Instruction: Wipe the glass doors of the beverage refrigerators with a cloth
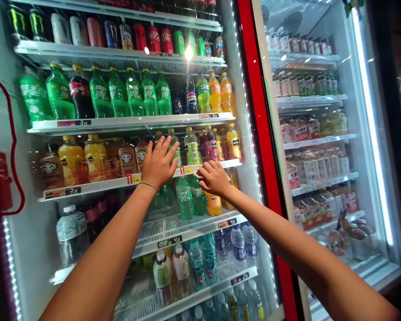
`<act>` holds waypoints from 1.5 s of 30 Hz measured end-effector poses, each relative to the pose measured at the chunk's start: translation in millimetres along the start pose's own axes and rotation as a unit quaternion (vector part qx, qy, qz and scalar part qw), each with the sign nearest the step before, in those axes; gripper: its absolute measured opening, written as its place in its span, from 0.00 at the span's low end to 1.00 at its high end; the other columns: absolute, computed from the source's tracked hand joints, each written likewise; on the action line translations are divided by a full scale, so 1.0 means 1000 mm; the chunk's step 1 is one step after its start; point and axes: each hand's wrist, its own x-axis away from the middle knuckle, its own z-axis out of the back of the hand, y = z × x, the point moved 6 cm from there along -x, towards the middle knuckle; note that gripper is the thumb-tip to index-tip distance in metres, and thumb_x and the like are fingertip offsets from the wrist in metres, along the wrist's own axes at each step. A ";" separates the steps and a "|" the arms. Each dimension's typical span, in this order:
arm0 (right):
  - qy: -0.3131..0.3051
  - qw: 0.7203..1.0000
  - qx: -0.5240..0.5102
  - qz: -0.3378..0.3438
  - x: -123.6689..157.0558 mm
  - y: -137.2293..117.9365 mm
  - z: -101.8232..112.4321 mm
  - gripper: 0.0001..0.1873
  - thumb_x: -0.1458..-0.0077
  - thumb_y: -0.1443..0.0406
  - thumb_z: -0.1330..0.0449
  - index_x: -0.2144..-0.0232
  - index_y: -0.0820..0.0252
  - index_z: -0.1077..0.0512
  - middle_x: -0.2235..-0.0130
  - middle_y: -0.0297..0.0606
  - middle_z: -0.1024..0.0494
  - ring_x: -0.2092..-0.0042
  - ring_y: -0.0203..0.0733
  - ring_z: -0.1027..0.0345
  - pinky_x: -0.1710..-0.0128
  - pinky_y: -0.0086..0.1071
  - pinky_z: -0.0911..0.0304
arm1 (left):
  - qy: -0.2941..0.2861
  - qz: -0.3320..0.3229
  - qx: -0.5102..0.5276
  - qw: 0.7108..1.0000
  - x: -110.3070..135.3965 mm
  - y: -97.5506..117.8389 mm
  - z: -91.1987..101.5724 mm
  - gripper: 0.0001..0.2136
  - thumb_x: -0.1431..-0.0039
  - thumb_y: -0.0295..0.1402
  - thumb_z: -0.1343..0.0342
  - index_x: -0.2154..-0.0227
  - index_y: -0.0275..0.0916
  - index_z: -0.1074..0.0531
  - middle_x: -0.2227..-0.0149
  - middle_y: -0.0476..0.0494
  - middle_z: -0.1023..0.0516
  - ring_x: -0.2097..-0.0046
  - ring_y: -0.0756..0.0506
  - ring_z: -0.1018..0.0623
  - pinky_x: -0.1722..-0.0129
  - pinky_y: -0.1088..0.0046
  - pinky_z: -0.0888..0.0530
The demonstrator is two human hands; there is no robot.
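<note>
My left hand (160, 162) is raised with its fingers spread, in front of brown-labelled bottles (128, 159) on the middle shelf. It appears to lie flat against the glass door, where light glints show. To its right, my right hand (214, 179) has its fingers curled together just below a yellow price tag (187, 170). A bit of something white shows at its fingertips, too small to name. Behind the right hand are green soda bottles (185, 200) and an orange soda bottle (214, 205). A pale green drink bottle (191, 147) stands between the hands, farther back.
Cans (153, 40) line an upper shelf, above a row of green bottles (133, 96). Water bottles (238, 243) stand lower right. A red door frame (259, 111) divides this fridge from another stocked fridge (317, 147). A red cord (11, 125) hangs at the left.
</note>
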 end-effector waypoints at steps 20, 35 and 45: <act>-0.007 0.947 0.046 -0.319 0.001 0.059 0.018 0.09 0.37 0.66 0.51 0.61 0.58 0.31 0.61 0.46 0.30 0.59 0.52 0.41 0.59 0.42 0.46 | -0.053 -0.029 0.048 0.997 0.087 -0.028 0.014 0.31 0.32 0.34 0.52 0.28 0.50 0.50 0.27 0.43 0.47 0.26 0.38 0.46 0.27 0.46 0.52; 0.029 0.976 0.091 -0.194 -0.020 0.081 0.019 0.07 0.40 0.65 0.49 0.62 0.55 0.31 0.62 0.44 0.29 0.60 0.51 0.42 0.60 0.41 0.49 | -0.012 -0.045 -0.027 0.999 0.090 -0.021 0.014 0.33 0.30 0.34 0.51 0.27 0.52 0.57 0.27 0.44 0.45 0.27 0.37 0.42 0.28 0.46 0.47; 0.010 0.979 0.045 -0.198 -0.008 0.058 0.019 0.11 0.35 0.62 0.49 0.54 0.55 0.31 0.55 0.46 0.27 0.52 0.56 0.38 0.53 0.47 0.41 | -0.034 -0.022 0.017 0.999 0.092 -0.020 0.011 0.33 0.32 0.33 0.51 0.27 0.51 0.54 0.26 0.43 0.50 0.26 0.35 0.46 0.28 0.40 0.52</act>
